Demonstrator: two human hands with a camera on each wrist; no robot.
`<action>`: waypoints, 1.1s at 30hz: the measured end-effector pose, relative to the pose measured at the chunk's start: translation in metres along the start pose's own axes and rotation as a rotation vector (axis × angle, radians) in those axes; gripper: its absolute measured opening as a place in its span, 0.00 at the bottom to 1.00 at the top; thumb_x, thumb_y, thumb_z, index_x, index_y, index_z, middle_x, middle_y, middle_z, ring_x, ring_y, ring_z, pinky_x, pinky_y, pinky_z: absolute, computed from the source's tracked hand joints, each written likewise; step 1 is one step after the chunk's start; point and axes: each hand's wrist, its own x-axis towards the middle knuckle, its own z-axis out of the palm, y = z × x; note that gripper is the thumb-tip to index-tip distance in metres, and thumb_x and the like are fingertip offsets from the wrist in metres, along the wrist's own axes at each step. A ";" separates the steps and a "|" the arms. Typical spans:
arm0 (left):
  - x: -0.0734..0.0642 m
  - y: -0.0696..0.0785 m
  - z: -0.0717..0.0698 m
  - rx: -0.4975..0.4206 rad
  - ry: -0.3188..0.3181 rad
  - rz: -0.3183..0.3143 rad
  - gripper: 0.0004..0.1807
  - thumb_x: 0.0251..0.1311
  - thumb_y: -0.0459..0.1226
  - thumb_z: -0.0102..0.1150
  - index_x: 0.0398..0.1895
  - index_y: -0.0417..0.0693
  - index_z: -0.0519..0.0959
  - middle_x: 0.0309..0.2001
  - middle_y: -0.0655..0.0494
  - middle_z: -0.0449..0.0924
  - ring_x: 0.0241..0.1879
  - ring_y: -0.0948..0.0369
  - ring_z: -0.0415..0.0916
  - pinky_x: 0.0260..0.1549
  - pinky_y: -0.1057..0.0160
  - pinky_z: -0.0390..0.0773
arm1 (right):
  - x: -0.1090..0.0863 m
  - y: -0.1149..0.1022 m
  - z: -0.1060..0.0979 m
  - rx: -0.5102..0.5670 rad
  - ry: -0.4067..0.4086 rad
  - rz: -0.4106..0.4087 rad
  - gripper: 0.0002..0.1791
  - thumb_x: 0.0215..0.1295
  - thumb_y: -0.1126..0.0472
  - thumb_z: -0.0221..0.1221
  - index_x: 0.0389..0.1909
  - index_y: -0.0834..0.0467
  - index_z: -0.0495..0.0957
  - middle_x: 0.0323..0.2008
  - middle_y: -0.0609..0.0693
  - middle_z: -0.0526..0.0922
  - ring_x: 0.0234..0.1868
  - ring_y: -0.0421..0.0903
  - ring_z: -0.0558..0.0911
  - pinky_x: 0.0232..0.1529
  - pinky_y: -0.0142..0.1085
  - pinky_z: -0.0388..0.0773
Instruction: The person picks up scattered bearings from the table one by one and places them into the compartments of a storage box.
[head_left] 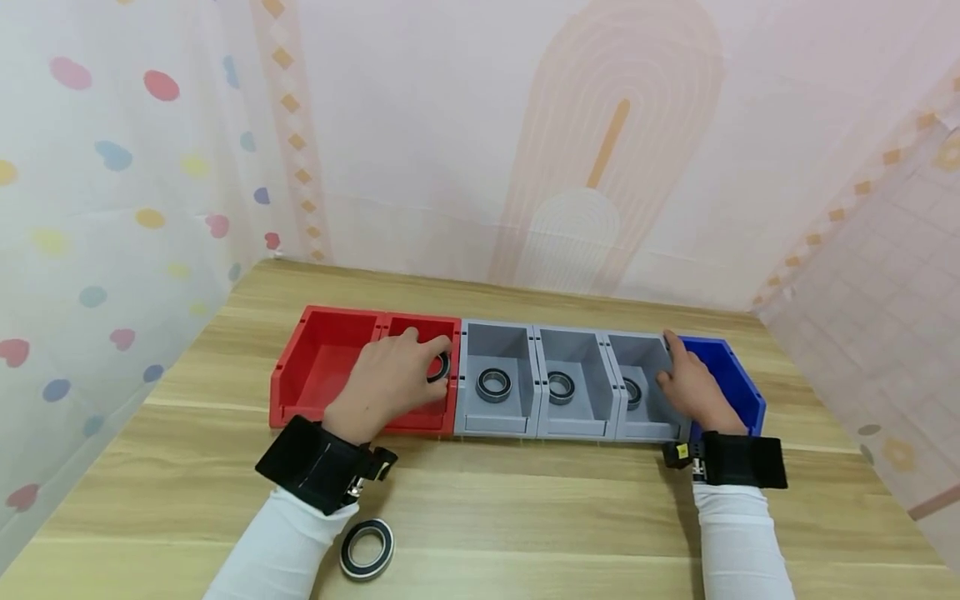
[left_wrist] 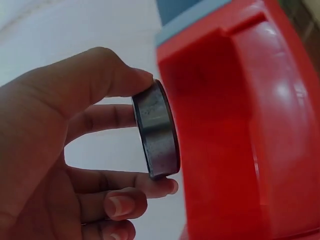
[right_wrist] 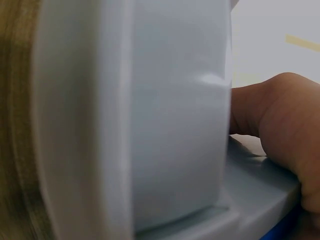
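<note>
In the head view my left hand (head_left: 388,377) is over the second red bin (head_left: 420,419). It pinches a ball bearing (left_wrist: 157,131) on edge between thumb and fingers, close to the bin's opening in the left wrist view. My right hand (head_left: 693,385) is at the wall between the rightmost grey bin (head_left: 647,427) and the blue bin (head_left: 723,367). Its thumb reaches into the grey bin and its index finger lies along the wall top, gripping the wall; the other fingers are mostly hidden. In the right wrist view the grey bin (right_wrist: 175,110) covers part of the hand.
Single bearings lie in the left grey bin (head_left: 494,385), the middle grey bin (head_left: 561,387) and the right one. Another bearing (head_left: 367,550) rests on the wooden table (head_left: 525,517) beside my left forearm. A further red bin (head_left: 326,367) stands at the row's left end.
</note>
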 end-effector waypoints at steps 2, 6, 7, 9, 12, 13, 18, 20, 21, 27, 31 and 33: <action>0.003 -0.001 0.004 -0.011 -0.008 -0.006 0.28 0.40 0.45 0.66 0.50 0.52 0.76 0.28 0.49 0.73 0.19 0.60 0.67 0.23 0.61 0.76 | -0.001 -0.001 -0.002 -0.003 0.006 -0.002 0.37 0.66 0.66 0.43 0.71 0.64 0.36 0.56 0.77 0.60 0.25 0.52 0.69 0.26 0.42 0.64; 0.007 -0.003 0.011 -0.050 -0.045 -0.028 0.28 0.41 0.44 0.66 0.51 0.51 0.76 0.30 0.48 0.71 0.18 0.60 0.67 0.21 0.63 0.74 | -0.003 -0.001 -0.004 -0.007 0.015 -0.003 0.36 0.66 0.66 0.43 0.71 0.65 0.37 0.55 0.77 0.61 0.23 0.50 0.68 0.25 0.42 0.64; 0.008 -0.003 0.012 -0.060 -0.055 -0.033 0.27 0.42 0.43 0.66 0.51 0.51 0.75 0.30 0.48 0.71 0.18 0.60 0.67 0.20 0.64 0.74 | -0.003 -0.001 -0.004 -0.007 0.017 -0.002 0.36 0.66 0.66 0.43 0.71 0.65 0.37 0.54 0.77 0.62 0.23 0.50 0.68 0.25 0.42 0.64; 0.009 -0.004 0.015 -0.068 -0.072 -0.041 0.27 0.43 0.43 0.66 0.50 0.50 0.75 0.31 0.47 0.70 0.18 0.60 0.67 0.20 0.64 0.73 | -0.004 0.000 -0.004 -0.007 0.016 0.001 0.37 0.66 0.66 0.44 0.71 0.65 0.37 0.55 0.77 0.61 0.23 0.50 0.68 0.25 0.41 0.65; 0.009 -0.006 0.020 -0.060 -0.092 -0.042 0.26 0.43 0.41 0.66 0.50 0.49 0.75 0.31 0.47 0.70 0.19 0.59 0.68 0.20 0.63 0.74 | -0.004 0.000 -0.004 -0.012 0.019 0.003 0.37 0.66 0.66 0.44 0.71 0.65 0.37 0.55 0.77 0.61 0.25 0.51 0.69 0.26 0.42 0.65; 0.009 -0.007 0.022 -0.055 -0.100 -0.042 0.26 0.43 0.41 0.66 0.50 0.49 0.75 0.31 0.47 0.70 0.20 0.59 0.68 0.20 0.63 0.74 | -0.004 0.001 -0.003 -0.012 0.019 0.004 0.37 0.66 0.66 0.44 0.71 0.65 0.37 0.55 0.77 0.61 0.27 0.52 0.70 0.27 0.43 0.66; 0.009 -0.010 0.031 -0.024 -0.132 -0.039 0.27 0.42 0.42 0.67 0.50 0.48 0.75 0.31 0.46 0.72 0.24 0.58 0.69 0.22 0.61 0.76 | -0.004 0.001 -0.002 -0.016 0.019 0.005 0.37 0.66 0.66 0.45 0.70 0.66 0.38 0.55 0.77 0.62 0.33 0.56 0.71 0.30 0.45 0.67; 0.009 -0.010 0.034 -0.013 -0.138 -0.039 0.27 0.42 0.42 0.67 0.50 0.48 0.75 0.30 0.47 0.72 0.24 0.57 0.69 0.22 0.60 0.77 | -0.005 0.001 -0.002 -0.019 0.018 0.005 0.37 0.66 0.66 0.45 0.70 0.65 0.38 0.55 0.77 0.62 0.31 0.56 0.71 0.29 0.45 0.67; 0.009 -0.010 0.036 -0.006 -0.138 -0.037 0.27 0.42 0.42 0.67 0.50 0.48 0.76 0.30 0.47 0.72 0.24 0.58 0.69 0.21 0.60 0.76 | -0.005 0.001 -0.002 -0.019 0.017 0.005 0.37 0.66 0.66 0.45 0.71 0.65 0.38 0.55 0.77 0.62 0.30 0.55 0.71 0.29 0.44 0.66; 0.011 -0.010 0.042 0.076 -0.135 0.001 0.22 0.43 0.43 0.66 0.44 0.48 0.77 0.24 0.51 0.74 0.21 0.58 0.68 0.20 0.60 0.75 | -0.007 0.001 -0.004 -0.018 0.010 0.000 0.37 0.66 0.65 0.45 0.71 0.63 0.37 0.51 0.75 0.65 0.25 0.51 0.69 0.26 0.42 0.64; 0.011 -0.009 0.045 0.115 -0.144 0.016 0.19 0.43 0.44 0.66 0.41 0.49 0.78 0.23 0.52 0.75 0.21 0.58 0.69 0.20 0.59 0.75 | -0.008 0.000 -0.004 -0.015 0.007 0.005 0.37 0.66 0.65 0.45 0.71 0.63 0.36 0.49 0.74 0.66 0.24 0.50 0.68 0.25 0.42 0.64; 0.011 -0.009 0.045 0.117 -0.148 0.007 0.18 0.43 0.44 0.66 0.39 0.49 0.78 0.23 0.52 0.74 0.21 0.58 0.69 0.21 0.59 0.75 | -0.008 0.000 -0.004 -0.018 0.012 0.004 0.37 0.66 0.65 0.45 0.71 0.63 0.37 0.49 0.74 0.66 0.23 0.50 0.68 0.25 0.41 0.64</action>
